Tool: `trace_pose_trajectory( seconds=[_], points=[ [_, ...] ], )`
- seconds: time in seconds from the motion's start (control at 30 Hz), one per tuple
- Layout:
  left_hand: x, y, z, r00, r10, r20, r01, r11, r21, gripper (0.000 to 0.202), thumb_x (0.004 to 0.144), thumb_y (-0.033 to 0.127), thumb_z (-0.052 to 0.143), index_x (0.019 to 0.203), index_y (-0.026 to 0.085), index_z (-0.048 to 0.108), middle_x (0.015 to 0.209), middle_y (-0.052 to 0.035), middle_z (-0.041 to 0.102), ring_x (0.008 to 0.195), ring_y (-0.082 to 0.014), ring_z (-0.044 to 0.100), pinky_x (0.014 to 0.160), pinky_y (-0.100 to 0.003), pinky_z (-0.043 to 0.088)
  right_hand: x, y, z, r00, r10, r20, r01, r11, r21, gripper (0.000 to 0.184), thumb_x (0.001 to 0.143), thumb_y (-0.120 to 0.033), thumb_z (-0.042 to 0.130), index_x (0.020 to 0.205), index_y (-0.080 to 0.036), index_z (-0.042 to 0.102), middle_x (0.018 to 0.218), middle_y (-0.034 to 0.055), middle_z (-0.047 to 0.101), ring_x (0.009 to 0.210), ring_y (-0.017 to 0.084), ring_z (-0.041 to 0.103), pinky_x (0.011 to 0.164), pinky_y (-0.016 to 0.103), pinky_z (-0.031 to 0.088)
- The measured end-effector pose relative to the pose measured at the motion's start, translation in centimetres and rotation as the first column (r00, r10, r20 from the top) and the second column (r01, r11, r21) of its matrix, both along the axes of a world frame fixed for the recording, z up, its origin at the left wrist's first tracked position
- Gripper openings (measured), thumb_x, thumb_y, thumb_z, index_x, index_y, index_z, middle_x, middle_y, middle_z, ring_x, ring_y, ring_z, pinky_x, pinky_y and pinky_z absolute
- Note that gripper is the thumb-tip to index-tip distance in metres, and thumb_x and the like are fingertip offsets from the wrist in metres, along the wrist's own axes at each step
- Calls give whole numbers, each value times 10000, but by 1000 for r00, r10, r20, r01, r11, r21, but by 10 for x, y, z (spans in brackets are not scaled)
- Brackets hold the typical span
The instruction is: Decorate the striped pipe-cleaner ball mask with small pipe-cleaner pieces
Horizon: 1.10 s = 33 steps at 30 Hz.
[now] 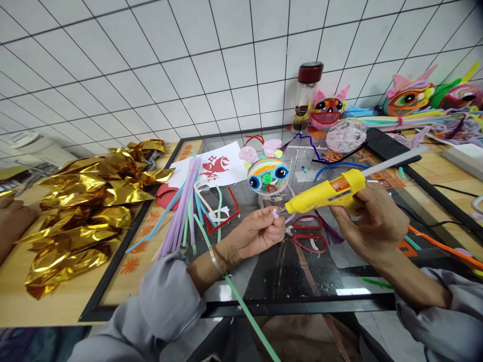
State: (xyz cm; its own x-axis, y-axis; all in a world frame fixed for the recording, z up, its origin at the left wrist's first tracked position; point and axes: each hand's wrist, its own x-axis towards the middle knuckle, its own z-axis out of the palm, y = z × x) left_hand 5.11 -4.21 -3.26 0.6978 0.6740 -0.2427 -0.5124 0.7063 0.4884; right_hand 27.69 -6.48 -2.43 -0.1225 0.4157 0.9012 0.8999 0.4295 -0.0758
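Observation:
My right hand [372, 221] is wrapped round the handle of a yellow hot glue gun [313, 196], with a long translucent glue stick [396, 160] poking from its back. The gun's nozzle touches or nearly touches a small pale purple pipe cleaner piece [275, 213]. Pinched in the fingers of my left hand [260, 232] is that piece. Just beyond my hands sits a colourful lion-like head [267, 173] with blue-rimmed eyes and pink ears. Red-handled scissors [309, 242] lie on the glass beneath the gun.
Purple pipe cleaners [181, 211] lie bundled on the left, beside white paper [232, 156] and gold foil [86, 201]. A bottle with a red lid [309, 75] stands at the back, near finished heads [409, 98]. Another person's hand [15, 221] is at the far left.

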Motion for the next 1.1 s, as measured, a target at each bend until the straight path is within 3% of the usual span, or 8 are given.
trace_pose_trajectory(
  seconds=[0.23, 0.4, 0.6, 0.7, 0.8, 0.97, 1.03, 1.1],
  points=[
    [1, 1, 1, 1000, 12, 16, -12, 1000, -13, 273, 647, 125, 809, 724, 110, 547, 617, 31, 476, 505, -17, 425, 477, -117, 352, 0, 3, 0, 993, -12, -118, -1, 994, -112, 192, 773, -281, 666, 903, -243, 531, 774, 21, 629, 664, 186, 590, 591, 312, 437],
    [-1, 4, 0, 999, 37, -21, -37, 999, 38, 241, 674, 163, 799, 712, 110, 567, 635, 23, 503, 523, -22, 440, 492, -125, 368, 20, 16, -3, 973, -147, -178, 95, 958, -269, 233, 750, -365, 673, 903, -215, 580, 789, 32, 607, 662, 188, 549, 579, 314, 415],
    [1, 3, -3, 965, 199, -172, -160, 964, 214, 262, 652, 239, 818, 735, 98, 613, 660, -4, 581, 546, -35, 485, 537, -157, 384, 80, 42, -38, 963, -269, -15, 249, 912, -327, 275, 661, -455, 750, 751, -215, 650, 674, 36, 505, 617, 201, 489, 522, 322, 329],
    [2, 2, -4, 924, 307, -229, -226, 920, 322, 261, 659, 274, 808, 736, 104, 627, 657, -14, 617, 539, -55, 509, 530, -183, 384, 103, 51, -55, 967, -247, 67, 254, 899, -356, 266, 626, -424, 794, 641, -208, 640, 568, 22, 440, 548, 189, 449, 486, 322, 280],
    [3, 2, -5, 878, 406, -254, -292, 874, 389, 247, 675, 287, 792, 750, 107, 640, 677, -19, 644, 538, -62, 526, 525, -195, 393, 110, 53, -58, 973, -211, 96, 232, 901, -367, 290, 624, -447, 799, 634, -201, 647, 532, 28, 448, 510, 174, 419, 476, 328, 272],
    [4, 4, -4, 847, 472, -246, -363, 850, 381, 287, 644, 313, 808, 757, 114, 634, 706, -23, 672, 546, -72, 561, 537, -205, 434, 63, 32, -27, 966, -254, 49, 258, 927, -273, 309, 755, -473, 680, 845, -177, 690, 731, 90, 597, 660, 224, 530, 565, 344, 360],
    [5, 4, -4, 848, 474, -235, -377, 853, 360, 307, 633, 322, 815, 765, 114, 631, 716, -28, 682, 548, -74, 571, 539, -204, 443, 24, 17, -10, 989, -117, -86, 87, 953, -291, 203, 839, -366, 605, 870, -184, 690, 796, 81, 639, 738, 220, 582, 647, 352, 427],
    [5, 4, -4, 853, 474, -219, -387, 855, 346, 316, 629, 323, 818, 775, 116, 631, 723, -29, 686, 553, -74, 575, 539, -200, 445, -18, 4, 3, 955, 70, -287, -183, 903, -388, 125, 854, -282, 597, 829, -201, 690, 765, 43, 657, 719, 180, 599, 673, 323, 460]
  ],
)
